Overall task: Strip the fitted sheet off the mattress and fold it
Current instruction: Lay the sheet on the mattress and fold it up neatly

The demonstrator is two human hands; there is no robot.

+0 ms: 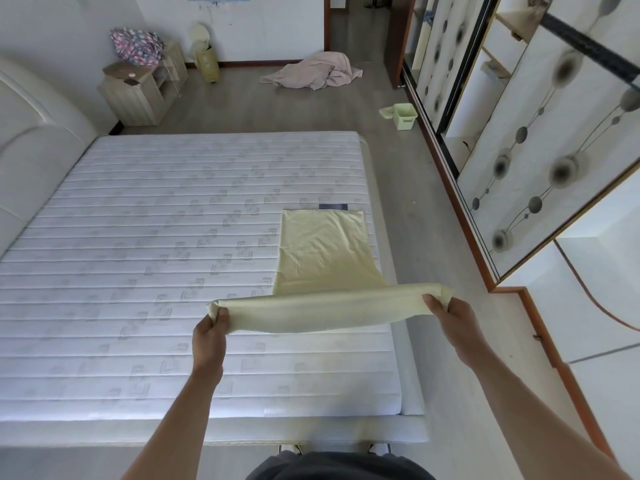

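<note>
Left hand (211, 329) pinching one end of the lifted fold, fingers curled shut around the bunched cloth. Right hand (450, 315) gripping the other end the same way, thumb on top, both arms stretched forward over the foot of the bed. Between them, the fitted sheet (323, 251): pale yellow, already folded into a narrow strip, near end raised and pulled taut, far part lying flat on the right side of the bare mattress (156, 254), close to its right edge. Just past the strip's far end, a small dark label (333, 206) on the quilted surface. Rest of the mattress top bare, nothing lying on the strip. At left, a padded white headboard (31, 140). Beyond the bed, a light wooden nightstand (138, 93) with a patterned bundle (136, 46) on top, a yellowish bin (207, 64) against the wall, a crumpled pink cloth (315, 74) on the floor. To the right, a green plastic tub (403, 116) on the floor beside the sliding wardrobe doors (554, 150).
</note>
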